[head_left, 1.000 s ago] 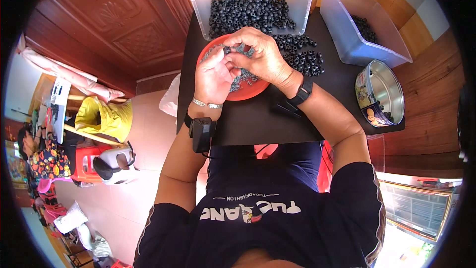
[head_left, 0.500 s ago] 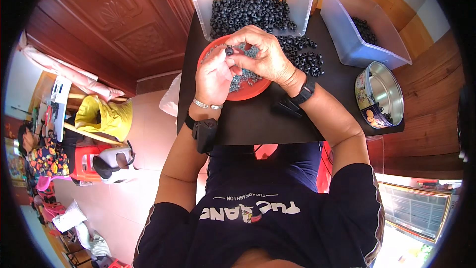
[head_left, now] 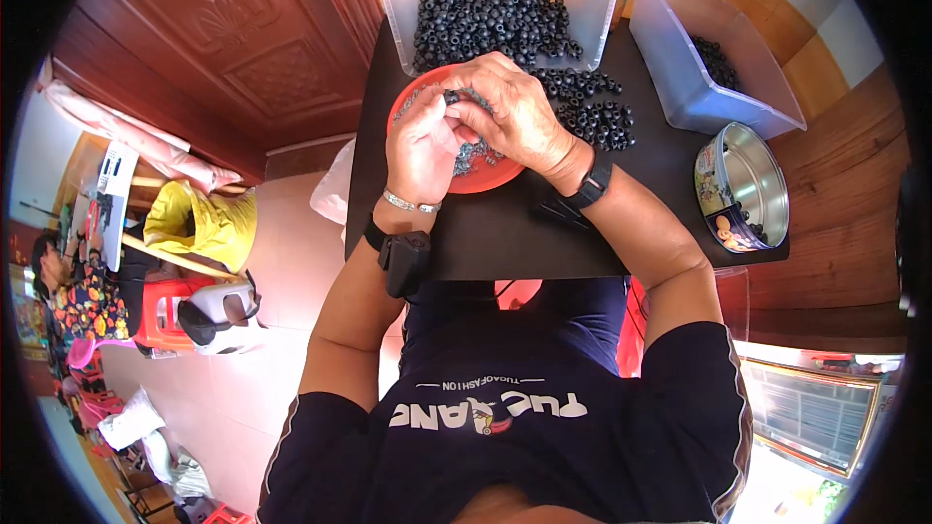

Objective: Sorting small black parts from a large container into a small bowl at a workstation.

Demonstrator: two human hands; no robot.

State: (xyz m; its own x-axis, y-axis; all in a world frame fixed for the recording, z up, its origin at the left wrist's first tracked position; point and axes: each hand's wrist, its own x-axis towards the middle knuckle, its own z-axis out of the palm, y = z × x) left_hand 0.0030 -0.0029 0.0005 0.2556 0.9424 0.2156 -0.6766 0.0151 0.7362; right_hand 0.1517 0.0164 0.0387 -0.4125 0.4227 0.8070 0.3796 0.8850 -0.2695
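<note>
My left hand [head_left: 419,147] and my right hand [head_left: 512,109] meet over a red bowl [head_left: 485,179] of small grey metal parts. Both pinch one small black ring-shaped bead [head_left: 451,97] between their fingertips, above the bowl's far edge. Loose black beads [head_left: 594,109] lie on the black table [head_left: 505,233] just right of my right hand. A clear plastic bin [head_left: 490,10] full of the same black beads stands directly behind the bowl.
A second clear bin [head_left: 701,58] with a few black beads stands at the back right. A round metal tin [head_left: 746,186] sits near the table's right edge. A black clip [head_left: 558,212] lies by my right wrist. Left of the table are a wooden door, a yellow cloth and a seated person [head_left: 83,296].
Both hands stayed together over the red bowl, working the bead with small finger movements. Nothing else has moved.
</note>
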